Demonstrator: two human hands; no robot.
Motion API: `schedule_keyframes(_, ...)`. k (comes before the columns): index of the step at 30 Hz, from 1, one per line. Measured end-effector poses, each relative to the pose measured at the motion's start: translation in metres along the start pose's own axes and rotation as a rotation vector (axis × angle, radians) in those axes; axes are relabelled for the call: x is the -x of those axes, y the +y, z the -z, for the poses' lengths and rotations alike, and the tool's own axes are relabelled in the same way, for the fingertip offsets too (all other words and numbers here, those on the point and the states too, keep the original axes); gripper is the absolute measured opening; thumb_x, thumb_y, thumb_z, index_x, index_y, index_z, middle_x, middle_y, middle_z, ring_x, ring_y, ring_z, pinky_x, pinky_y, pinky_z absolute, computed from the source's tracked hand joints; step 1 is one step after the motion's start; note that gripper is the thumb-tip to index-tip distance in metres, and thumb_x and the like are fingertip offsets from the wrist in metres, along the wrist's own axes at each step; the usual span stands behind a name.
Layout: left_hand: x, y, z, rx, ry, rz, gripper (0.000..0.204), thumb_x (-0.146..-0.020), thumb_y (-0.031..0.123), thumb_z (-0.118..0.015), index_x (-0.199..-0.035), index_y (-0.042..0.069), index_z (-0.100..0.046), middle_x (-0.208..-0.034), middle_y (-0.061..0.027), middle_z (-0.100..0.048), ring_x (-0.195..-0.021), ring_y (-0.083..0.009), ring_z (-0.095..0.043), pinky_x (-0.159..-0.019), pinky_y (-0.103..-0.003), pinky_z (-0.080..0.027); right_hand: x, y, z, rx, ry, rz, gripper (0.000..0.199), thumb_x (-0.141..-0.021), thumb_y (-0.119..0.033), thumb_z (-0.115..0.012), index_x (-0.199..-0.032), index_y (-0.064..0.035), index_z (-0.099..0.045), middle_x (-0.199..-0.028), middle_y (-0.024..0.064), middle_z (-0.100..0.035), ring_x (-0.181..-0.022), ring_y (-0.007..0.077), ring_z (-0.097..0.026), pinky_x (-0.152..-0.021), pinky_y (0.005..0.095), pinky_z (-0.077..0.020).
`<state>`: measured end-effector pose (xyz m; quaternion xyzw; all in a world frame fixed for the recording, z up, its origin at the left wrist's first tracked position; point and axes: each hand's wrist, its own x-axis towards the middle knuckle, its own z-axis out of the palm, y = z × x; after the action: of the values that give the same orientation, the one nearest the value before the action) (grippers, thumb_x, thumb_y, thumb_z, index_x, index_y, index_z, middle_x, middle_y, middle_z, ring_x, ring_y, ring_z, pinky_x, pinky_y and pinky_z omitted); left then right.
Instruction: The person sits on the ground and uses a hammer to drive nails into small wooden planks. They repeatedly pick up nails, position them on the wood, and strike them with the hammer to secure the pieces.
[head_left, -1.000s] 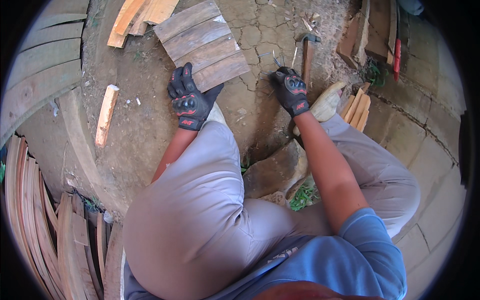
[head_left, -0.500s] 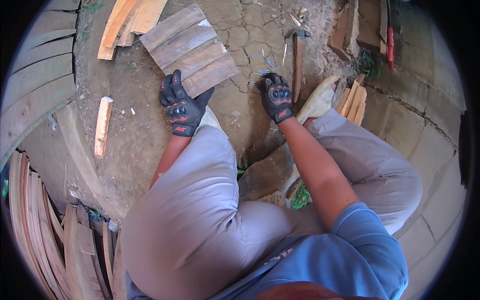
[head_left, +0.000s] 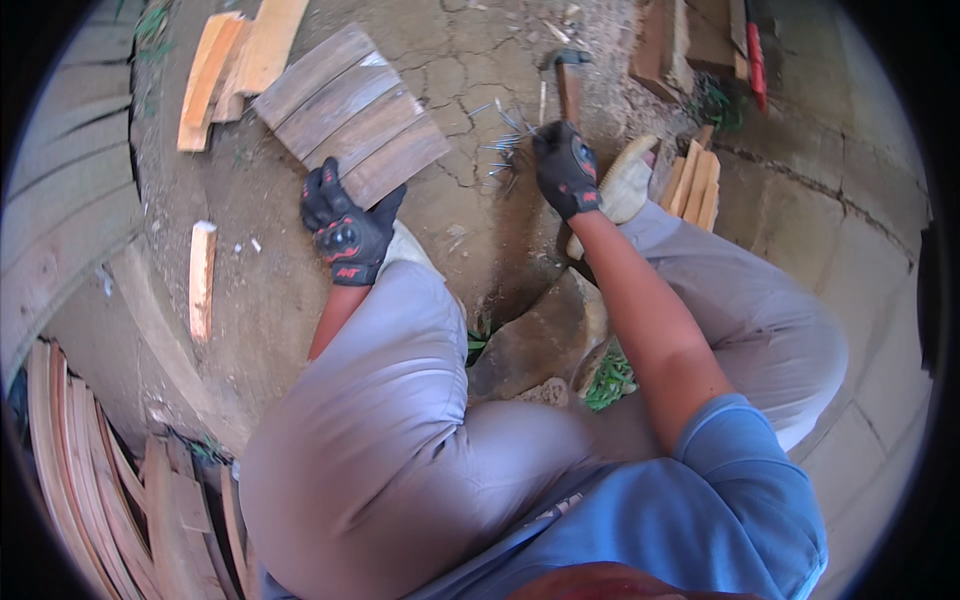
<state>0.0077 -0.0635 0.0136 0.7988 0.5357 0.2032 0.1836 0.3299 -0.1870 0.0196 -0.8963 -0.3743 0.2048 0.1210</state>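
A square panel of weathered wooden slats lies tilted at the upper left of centre. My left hand, in a black glove with red marks, holds its near corner, fingers on one side and thumb on the other. To the right, my right hand, gloved alike, is closed over the wooden handle of a hammer. The hammer's dark head points away from me, and my glove hides the lower handle. Several loose nails lie on the cracked ground between panel and hammer.
Pale wood offcuts lie far left, with a single stick nearer. More cut pieces sit beside my right shoe. Brown blocks and a red-handled tool are far right. Long boards stand at lower left.
My right hand has moved from the nails rightward onto the hammer handle and closed there. My left hand stays at the panel's corner. The whole view has shifted slightly.
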Motion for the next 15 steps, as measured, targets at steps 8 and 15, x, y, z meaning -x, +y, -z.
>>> schedule_keyframes(8, 0.0, -0.002, -0.001, -0.026, 0.017, -0.04, 0.108, -0.075, 0.063, -0.093, -0.155, 0.006, -0.048, -0.145, -0.028, -0.051, -0.136, -0.0498, -0.048, -0.113, -0.067, -0.039, -0.002, -0.092, 0.033, -0.253, -0.167, 0.221, 0.025, -0.104, -0.028, -0.063, -0.113, -0.0105, -0.078, -0.112, 0.0159, -0.079, -0.105, 0.0393, -0.075, -0.093, 0.0476, -0.058)
schedule_keyframes(15, 0.001, -0.003, 0.0, -0.054, 0.025, -0.036, 0.11, -0.075, 0.063, -0.093, -0.156, 0.007, -0.046, -0.146, -0.0273, -0.05, -0.136, -0.0503, -0.047, -0.112, -0.067, -0.039, -0.004, -0.135, 0.015, -0.123, -0.201, 0.348, 0.028, -0.1, -0.027, -0.062, -0.113, -0.0135, -0.083, -0.111, 0.0148, -0.08, -0.104, 0.0385, -0.075, -0.092, 0.0487, -0.0587)
